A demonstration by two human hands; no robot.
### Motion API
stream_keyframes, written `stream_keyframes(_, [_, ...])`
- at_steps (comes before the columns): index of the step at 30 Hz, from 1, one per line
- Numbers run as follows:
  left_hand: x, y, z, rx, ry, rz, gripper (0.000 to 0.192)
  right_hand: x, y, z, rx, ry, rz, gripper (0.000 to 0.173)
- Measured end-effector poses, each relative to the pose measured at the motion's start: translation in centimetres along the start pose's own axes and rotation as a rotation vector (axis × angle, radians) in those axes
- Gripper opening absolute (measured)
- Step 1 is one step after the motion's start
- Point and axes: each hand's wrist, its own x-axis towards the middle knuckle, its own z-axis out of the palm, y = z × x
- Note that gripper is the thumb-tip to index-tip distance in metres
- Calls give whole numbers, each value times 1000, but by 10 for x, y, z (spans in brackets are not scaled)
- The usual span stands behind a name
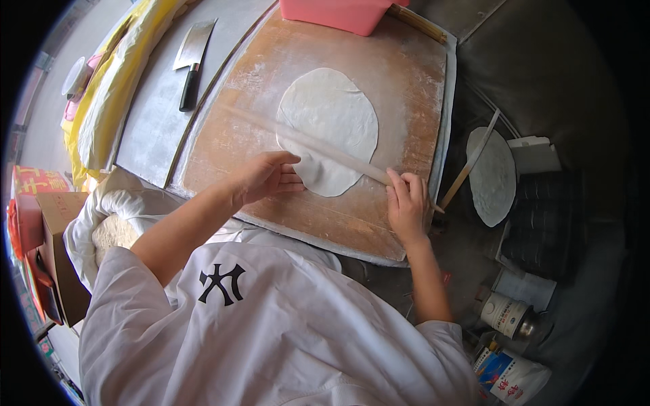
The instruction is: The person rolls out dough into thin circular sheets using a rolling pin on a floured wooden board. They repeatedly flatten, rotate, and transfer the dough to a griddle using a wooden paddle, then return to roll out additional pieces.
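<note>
A round, thin sheet of dough lies on a floured wooden board. My right hand grips a long wooden rolling pin near its right end. The pin slants across the dough, its far left part blurred by motion. At the dough's lower left edge is my left hand, thumb apart from the fingers. The fingertips meet the rim of the sheet, and whether they pinch it cannot be seen. A small bulge shows in the dough beside them.
A cleaver lies on the metal counter left of the board. A pink plastic tub stands at the far edge. To the right, another flat round has a stick across it. An open flour sack sits at left.
</note>
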Motion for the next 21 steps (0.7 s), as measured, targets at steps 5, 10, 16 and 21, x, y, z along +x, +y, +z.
stream_keyframes(5, [12,14,62,1590,190,658,21,-10,-91,21,60,-50,343,41])
stream_keyframes(10, [27,14,26,1896,-169,1349,63,-42,-118,14,298,22,288,40])
stream_keyframes(16, [-23,-10,-21,1939,20,1210,57,-106,46,-25,109,492,788,21])
stream_keyframes(21, [-27,-17,-32,1942,106,1148,55,-90,74,-34,-70,572,736,33])
